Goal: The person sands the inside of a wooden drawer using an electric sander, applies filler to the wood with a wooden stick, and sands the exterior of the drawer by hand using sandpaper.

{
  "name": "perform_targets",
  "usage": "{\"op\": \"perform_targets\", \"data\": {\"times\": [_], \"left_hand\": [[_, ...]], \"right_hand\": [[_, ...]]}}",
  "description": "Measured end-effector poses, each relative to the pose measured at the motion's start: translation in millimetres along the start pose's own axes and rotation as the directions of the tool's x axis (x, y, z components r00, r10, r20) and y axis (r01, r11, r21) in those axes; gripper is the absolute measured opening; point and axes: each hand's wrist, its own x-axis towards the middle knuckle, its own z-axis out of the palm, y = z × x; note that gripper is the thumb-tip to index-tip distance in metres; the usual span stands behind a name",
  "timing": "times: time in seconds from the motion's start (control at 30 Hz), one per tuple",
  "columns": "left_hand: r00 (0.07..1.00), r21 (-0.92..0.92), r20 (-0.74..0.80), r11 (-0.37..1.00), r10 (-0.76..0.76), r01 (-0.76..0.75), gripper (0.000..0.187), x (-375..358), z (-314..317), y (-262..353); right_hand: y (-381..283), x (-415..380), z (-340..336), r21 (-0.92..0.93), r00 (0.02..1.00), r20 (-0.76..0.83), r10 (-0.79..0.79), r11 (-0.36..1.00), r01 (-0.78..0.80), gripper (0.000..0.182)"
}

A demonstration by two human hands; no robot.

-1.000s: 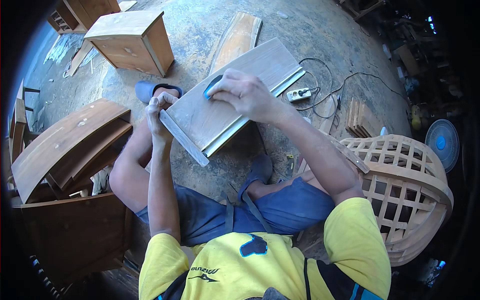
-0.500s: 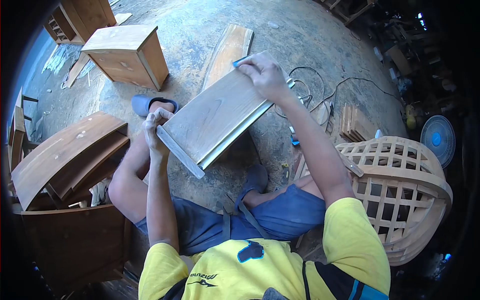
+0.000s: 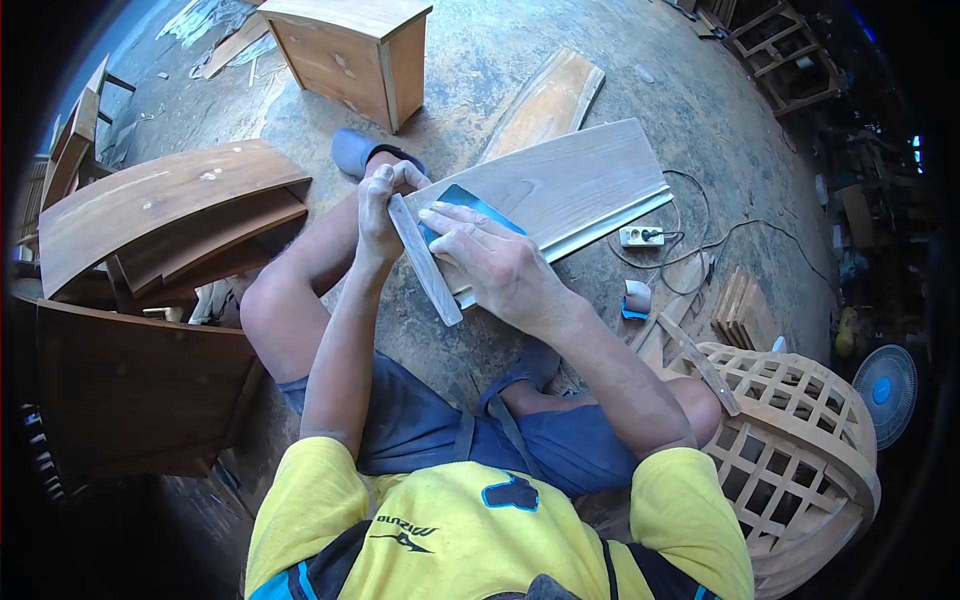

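Note:
A pale wooden panel (image 3: 590, 170) lies slanted in front of me, with a narrow strip (image 3: 425, 262) across its near end and a grooved long side. My left hand (image 3: 380, 210) grips the panel's near left corner, fingers curled round the end strip. Under my right hand (image 3: 490, 255) is a blue-backed sheet of sandpaper (image 3: 485, 208), pressed against the panel's face close to the end strip. The fingers lie together over the sheet and hide part of it.
A small wooden cabinet (image 3: 350, 70) and a board (image 3: 545, 100) are ahead. Curved wooden furniture (image 3: 170, 200) stands left. On the right are a power strip (image 3: 641, 237), a sandpaper roll (image 3: 636, 298), cables, stacked wood pieces (image 3: 745, 310), a lattice frame (image 3: 790, 440) and a fan (image 3: 886, 390).
My right hand has slid with the sandpaper from the panel's far end to its near end. My view has shifted, and the panel sits farther right in it. The left hand keeps its grip.

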Motion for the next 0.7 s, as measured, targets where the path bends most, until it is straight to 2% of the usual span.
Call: {"op": "perform_targets", "data": {"times": [0.03,0.07,0.1,0.17,0.2,0.27,0.3,0.37,0.43,0.5,0.57,0.6,0.63,0.7], "left_hand": [[1.0,0.009,0.015,1.0,-0.001,0.001,0.076,0,0,1],[1.0,0.034,0.022,0.999,0.004,-0.004,0.075,-1,-1,2],[1.0,0.027,0.008,1.0,0.007,-0.007,0.075,-2,0,3],[0.999,0.04,0.037,0.999,0.004,-0.006,0.074,-2,1,4],[1.0,0.053,0.019,0.999,0.008,-0.009,0.074,-2,2,4],[0.999,0.048,0.014,0.998,0.047,-0.048,0.074,-2,2,-3],[0.996,0.043,0.004,0.995,0.089,-0.09,0.075,-1,0,-5],[0.998,0.068,0.017,0.996,0.054,-0.055,0.075,-4,4,2],[0.999,0.078,0.008,0.996,0.032,-0.032,0.075,-5,4,4],[0.999,0.104,0.02,0.994,0.028,-0.03,0.075,-3,3,2],[0.999,0.078,0.029,0.996,0.044,-0.046,0.075,-3,2,0],[0.999,0.062,0.031,0.997,0.042,-0.044,0.075,-3,2,4],[0.999,0.039,0.037,0.999,0.036,-0.038,0.074,-4,3,4],[0.999,0.044,0.034,0.999,0.026,-0.027,0.073,-6,4,3]], "right_hand": [[17,1,-15,0.062,1.0,0.028,-0.012,0.998,0.01,0.01],[33,3,-33,-0.038,0.998,-0.05,0.04,0.998,-0.042,0.011],[53,-1,-49,-0.107,0.974,-0.104,0.202,0.971,-0.213,0.012],[58,7,-58,-0.172,0.89,-0.159,0.427,0.876,-0.45,0.013],[53,7,-46,-0.169,0.89,-0.16,0.426,0.877,-0.45,0.013],[12,16,-2,-0.157,0.996,-0.077,0.053,0.985,-0.065,0.014],[-6,16,11,-0.066,1.0,-0.026,0.018,0.998,-0.02,0.014],[14,15,-9,0.058,0.997,0.059,-0.055,0.997,0.051,0.014],[39,10,-38,-0.187,0.995,-0.053,0.087,0.978,-0.096,0.012],[39,1,-39,-0.321,0.946,-0.146,0.29,0.891,-0.322,0.012],[3,-1,-14,-0.287,0.998,-0.057,0.039,0.956,-0.054,0.011],[-17,-7,-3,-0.135,0.999,0.011,0.032,0.99,-0.031,0.008],[-14,-13,-9,-0.154,0.998,-0.003,0.056,0.986,-0.055,0.008],[11,-24,-31,-0.027,0.996,-0.017,0.093,0.995,-0.093,0.008]]}}
